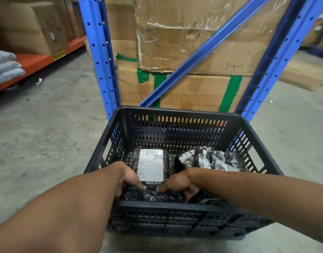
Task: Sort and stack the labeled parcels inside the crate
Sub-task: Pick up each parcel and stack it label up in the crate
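A black slotted plastic crate (177, 114) stands on the concrete floor in front of me. Inside it lies a black-wrapped parcel with a white label (151, 166) facing up at the left. A crumpled black parcel (217, 158) lies at the back right. Along the near wall lies another black-wrapped parcel (153, 195). My left hand (127, 178) grips that near parcel's left end. My right hand (179, 183) grips it toward the middle, fingers curled down over it. The crate's near wall hides the parcel's lower part.
A blue steel rack (100, 57) with a diagonal brace stands right behind the crate, loaded with taped cardboard boxes (193, 42). An orange shelf (38, 61) with boxes and grey folded bundles (5, 68) runs along the left. Bare concrete floor (53, 128) lies on both sides.
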{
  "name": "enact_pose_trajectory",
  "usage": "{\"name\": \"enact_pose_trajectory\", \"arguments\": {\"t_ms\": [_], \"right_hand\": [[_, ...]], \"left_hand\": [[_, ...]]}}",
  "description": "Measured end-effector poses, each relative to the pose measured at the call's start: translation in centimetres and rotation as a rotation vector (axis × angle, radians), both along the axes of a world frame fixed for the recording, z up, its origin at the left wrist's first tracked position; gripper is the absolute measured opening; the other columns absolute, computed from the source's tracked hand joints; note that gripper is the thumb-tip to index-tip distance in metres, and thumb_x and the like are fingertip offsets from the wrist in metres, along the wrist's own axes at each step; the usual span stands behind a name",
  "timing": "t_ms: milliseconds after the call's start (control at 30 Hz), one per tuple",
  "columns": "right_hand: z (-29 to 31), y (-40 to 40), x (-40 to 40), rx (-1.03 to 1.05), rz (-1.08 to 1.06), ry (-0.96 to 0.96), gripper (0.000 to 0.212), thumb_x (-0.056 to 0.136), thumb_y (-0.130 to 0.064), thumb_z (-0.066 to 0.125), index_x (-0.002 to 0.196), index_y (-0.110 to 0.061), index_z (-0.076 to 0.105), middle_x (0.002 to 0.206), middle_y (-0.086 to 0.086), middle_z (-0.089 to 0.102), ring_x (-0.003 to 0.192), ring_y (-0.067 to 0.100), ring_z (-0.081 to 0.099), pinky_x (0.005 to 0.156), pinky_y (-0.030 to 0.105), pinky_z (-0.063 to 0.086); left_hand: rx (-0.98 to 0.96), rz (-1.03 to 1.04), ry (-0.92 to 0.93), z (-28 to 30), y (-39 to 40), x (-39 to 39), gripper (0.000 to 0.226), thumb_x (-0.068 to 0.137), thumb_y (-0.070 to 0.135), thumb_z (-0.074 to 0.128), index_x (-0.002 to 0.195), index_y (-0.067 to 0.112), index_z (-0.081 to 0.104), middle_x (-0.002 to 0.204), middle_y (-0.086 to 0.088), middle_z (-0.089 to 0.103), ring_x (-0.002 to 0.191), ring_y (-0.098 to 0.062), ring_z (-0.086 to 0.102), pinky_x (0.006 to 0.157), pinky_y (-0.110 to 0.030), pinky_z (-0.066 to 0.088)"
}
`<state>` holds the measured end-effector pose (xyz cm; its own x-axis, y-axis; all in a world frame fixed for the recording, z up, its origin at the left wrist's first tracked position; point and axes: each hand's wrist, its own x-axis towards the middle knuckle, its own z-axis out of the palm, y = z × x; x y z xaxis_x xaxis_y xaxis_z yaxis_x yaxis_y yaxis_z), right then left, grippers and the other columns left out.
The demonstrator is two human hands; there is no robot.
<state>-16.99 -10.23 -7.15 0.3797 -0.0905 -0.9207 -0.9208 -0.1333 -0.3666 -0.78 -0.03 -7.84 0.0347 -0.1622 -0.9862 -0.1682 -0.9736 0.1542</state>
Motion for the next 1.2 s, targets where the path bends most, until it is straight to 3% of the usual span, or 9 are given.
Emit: {"name": "enact_pose_trajectory", "arguments": {"t_ms": [67, 167, 233, 333, 500, 600, 733, 1000, 1200], "right_hand": [[1.0, -0.4, -0.5, 0.069, -0.055, -0.079, 0.045, 0.1, -0.049, 0.046, 0.124, -0.012, 0.058, 0.123, 0.009, 0.063, 0.107, 0.023, 0.063, 0.111, 0.05, 0.042], [3.0, -2.4, -1.1, 0.1, -0.047, -0.246, 0.066, 0.092, -0.046, 0.062, 0.147, -0.015, 0.043, 0.153, 0.003, 0.039, 0.135, 0.023, 0.046, 0.092, 0.038, 0.055], [4.4, -4.1, -1.4, 0.069, -0.017, -0.369, 0.078, 0.087, -0.021, 0.074, 0.153, -0.014, 0.032, 0.158, 0.011, 0.035, 0.119, 0.022, 0.058, 0.08, 0.031, 0.059], [6.5, -6.5, -1.7, -0.084, 0.068, -0.488, 0.059, 0.076, -0.008, 0.083, 0.127, -0.01, 0.054, 0.12, 0.033, 0.064, 0.069, 0.021, 0.064, 0.066, 0.031, 0.054], [9.2, -9.6, -2.3, -0.276, -0.167, -0.698, 0.07, 0.071, -0.043, 0.082, 0.116, 0.004, 0.056, 0.083, 0.018, 0.073, 0.058, 0.022, 0.065, 0.053, 0.026, 0.059], [9.7, -10.4, -2.5, -0.344, -0.254, -0.772, 0.073, 0.075, -0.062, 0.066, 0.112, 0.001, 0.063, 0.075, 0.009, 0.076, 0.05, 0.02, 0.062, 0.044, 0.025, 0.053], [10.0, -10.1, -2.1, -0.286, -0.346, -0.815, 0.073, 0.074, -0.065, 0.059, 0.109, -0.001, 0.067, 0.07, 0.011, 0.075, 0.047, 0.021, 0.061, 0.042, 0.025, 0.051], [6.8, -7.1, -1.1, -0.102, -0.6, -0.79, 0.064, 0.093, -0.056, 0.046, 0.115, 0.002, 0.064, 0.085, 0.025, 0.075, 0.046, 0.022, 0.061, 0.039, 0.023, 0.049], [5.2, -6.5, -0.7, 0.069, -0.523, -0.601, 0.048, 0.09, -0.038, 0.064, 0.13, -0.011, 0.058, 0.121, 0.017, 0.072, 0.073, 0.024, 0.073, 0.072, 0.034, 0.065]], "left_hand": [[-0.002, 0.067, 0.02, 0.9, -0.1, 0.3, 0.036, 0.099, 0.033, 0.049, 0.084, 0.007, 0.071, 0.117, -0.007, 0.063, 0.108, -0.022, 0.058, 0.105, -0.037, 0.041], [-0.043, 0.123, 0.062, 3.7, -0.6, 0.9, 0.034, 0.097, 0.031, 0.046, 0.085, 0.007, 0.066, 0.094, -0.009, 0.069, 0.091, -0.023, 0.061, 0.09, -0.037, 0.047], [-0.11, 0.146, 0.066, 6.1, -0.9, 1.5, 0.041, 0.096, 0.042, 0.048, 0.09, 0.006, 0.066, 0.094, -0.014, 0.068, 0.09, -0.027, 0.061, 0.076, -0.036, 0.053], [-0.235, 0.182, 0.017, 9.0, -1.2, 2.5, 0.073, 0.081, 0.076, 0.041, 0.09, 0.008, 0.062, 0.092, -0.013, 0.063, 0.08, -0.025, 0.059, 0.068, -0.031, 0.059], [-0.557, 0.306, -0.077, 10.7, -1.1, 3.7, 0.109, 0.055, 0.1, 0.017, 0.107, 0.016, 0.064, 0.079, -0.011, 0.061, 0.065, -0.018, 0.058, 0.07, -0.033, 0.057], [-0.76, 0.37, -0.163, 10.6, -1.3, 3.5, 0.092, 0.053, 0.096, 0.04, 0.1, 0.022, 0.067, 0.069, -0.002, 0.054, 0.061, -0.015, 0.049, 0.07, -0.031, 0.05], [-0.917, 0.381, -0.367, 10.2, -2.1, 2.9, 0.078, 0.058, 0.087, 0.057, 0.113, 0.033, 0.069, 0.112, 0.003, 0.07, 0.103, -0.02, 0.059, 0.091, -0.039, 0.05], [-0.689, 0.579, 0.03, 8.6, -1.9, 3.3, 0.079, 0.076, 0.042, 0.078, 0.141, 0.014, 0.044, 0.136, -0.024, 0.054, 0.118, -0.042, 0.06, 0.098, -0.057, 0.051], [-0.7, 0.548, -0.142, 7.4, -2.4, 3.2, 0.054, 0.091, 0.023, 0.066, 0.138, 0.02, 0.04, 0.134, -0.013, 0.059, 0.119, -0.041, 0.056, 0.094, -0.074, 0.04]]}}
